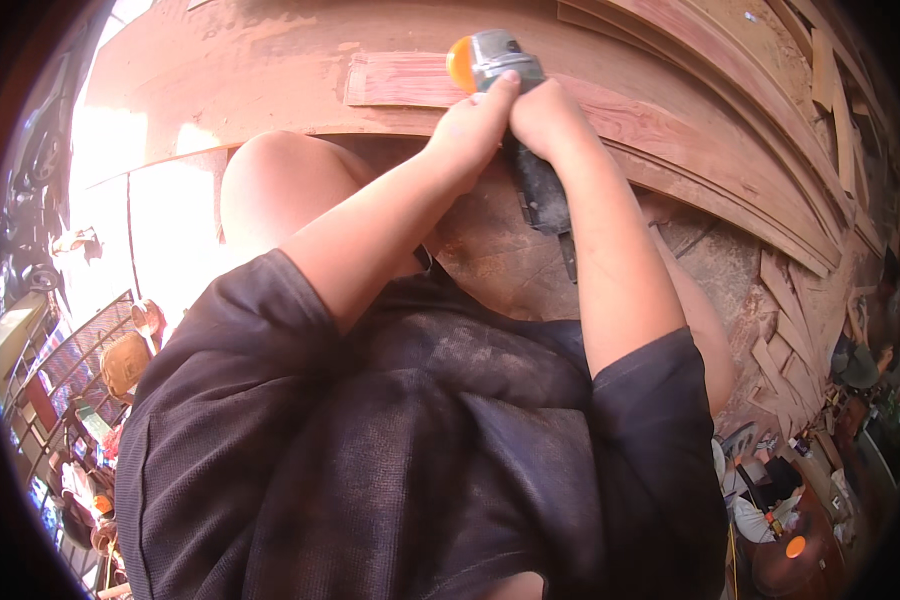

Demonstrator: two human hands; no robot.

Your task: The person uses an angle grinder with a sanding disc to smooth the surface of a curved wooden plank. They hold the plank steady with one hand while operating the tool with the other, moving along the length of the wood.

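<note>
Tool: angle grinder (510, 110), grey head with an orange disc guard at the far end, dark body running back toward the person under the hands.
Left hand (470, 125): clenched over the grinder just behind its head, thumb lying along the top of the housing.
Right hand (545, 115): clenched on the grinder body, touching the left hand, forearm running back over the dark handle.
Workpiece: small reddish wooden board (400, 80), lying beyond the grip, its near end under the grinder's head; the contact point is hidden.
Support: large curved wooden slab (270, 60) beneath board and tool.
Surroundings: loose wood offcuts (800, 330) well to the right of the grip.
Step in hand: judged to be sanding or grinding the board's surface.
Next move calls for: steady two-handed pressure, head kept flat along the grain.
</note>
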